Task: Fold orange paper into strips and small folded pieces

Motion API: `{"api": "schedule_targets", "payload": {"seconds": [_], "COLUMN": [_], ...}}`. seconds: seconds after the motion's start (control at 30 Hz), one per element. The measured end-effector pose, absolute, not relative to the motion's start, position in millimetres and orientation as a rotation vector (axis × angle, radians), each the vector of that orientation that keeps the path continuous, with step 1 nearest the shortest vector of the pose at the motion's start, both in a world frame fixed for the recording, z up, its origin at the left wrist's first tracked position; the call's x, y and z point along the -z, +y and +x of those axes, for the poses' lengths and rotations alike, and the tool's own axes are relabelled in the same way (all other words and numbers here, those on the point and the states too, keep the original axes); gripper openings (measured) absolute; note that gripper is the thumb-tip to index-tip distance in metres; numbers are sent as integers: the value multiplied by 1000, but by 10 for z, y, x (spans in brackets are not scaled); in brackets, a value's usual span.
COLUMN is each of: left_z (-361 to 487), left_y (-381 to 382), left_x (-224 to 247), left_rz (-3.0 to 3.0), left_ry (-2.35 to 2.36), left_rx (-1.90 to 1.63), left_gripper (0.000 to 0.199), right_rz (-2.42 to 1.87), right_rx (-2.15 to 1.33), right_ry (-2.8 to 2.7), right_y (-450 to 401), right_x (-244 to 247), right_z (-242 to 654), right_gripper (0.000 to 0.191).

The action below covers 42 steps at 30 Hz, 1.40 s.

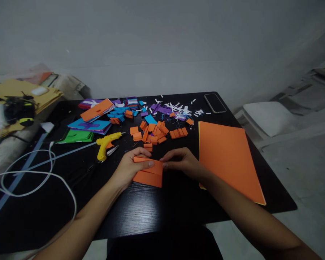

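While the left hand point(130, 166) has the folded orange paper point(148, 178) clamped, thumb on top and fingers behind, the right hand point(185, 162) pinches its right edge between thumb and forefinger. Paper is mid-front on the black surface point(178, 213). Just beyond it: heap of small orange pieces point(157, 131), one right by the left fingertips, so that side is tight. Left of the heap, yellow glue gun point(105, 144) with nozzle toward it, scissors point(112, 150) alongside, handles too dark to make out. Looped white cable point(62, 177) runs down by the left forearm. Back left: green stack point(78, 136), blue stack point(90, 125), orange stack point(97, 111). White paper scraps point(180, 108) litter the back, phone point(215, 103) in the far right corner. Large orange sheets point(227, 159) sit on the right, right forearm crossing their lower part. White stool point(265, 117) stands off the right edge.
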<state>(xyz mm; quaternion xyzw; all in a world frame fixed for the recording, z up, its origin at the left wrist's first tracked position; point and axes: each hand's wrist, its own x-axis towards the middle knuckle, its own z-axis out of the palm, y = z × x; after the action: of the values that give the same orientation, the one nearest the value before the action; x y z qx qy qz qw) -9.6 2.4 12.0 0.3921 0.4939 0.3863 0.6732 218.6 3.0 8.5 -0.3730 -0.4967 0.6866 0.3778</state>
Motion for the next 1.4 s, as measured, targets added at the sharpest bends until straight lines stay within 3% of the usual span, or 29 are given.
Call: {"api": "schedule_targets", "payload": {"seconds": [0.27, 1.4], "left_z": [-91, -92], "left_y": [28, 15], "left_x": [-149, -177], "left_rz": [936, 852], "left_ry": [1164, 1035], "left_rx": [-919, -703], "left_gripper": [37, 44], "right_rz": [-919, -748], "right_rx": [-1790, -1896], "right_ry": [-1233, -1264], "right_y": [28, 30], "right_x": [-97, -55], "right_z": [2182, 2200], "right_gripper": [27, 17]}}
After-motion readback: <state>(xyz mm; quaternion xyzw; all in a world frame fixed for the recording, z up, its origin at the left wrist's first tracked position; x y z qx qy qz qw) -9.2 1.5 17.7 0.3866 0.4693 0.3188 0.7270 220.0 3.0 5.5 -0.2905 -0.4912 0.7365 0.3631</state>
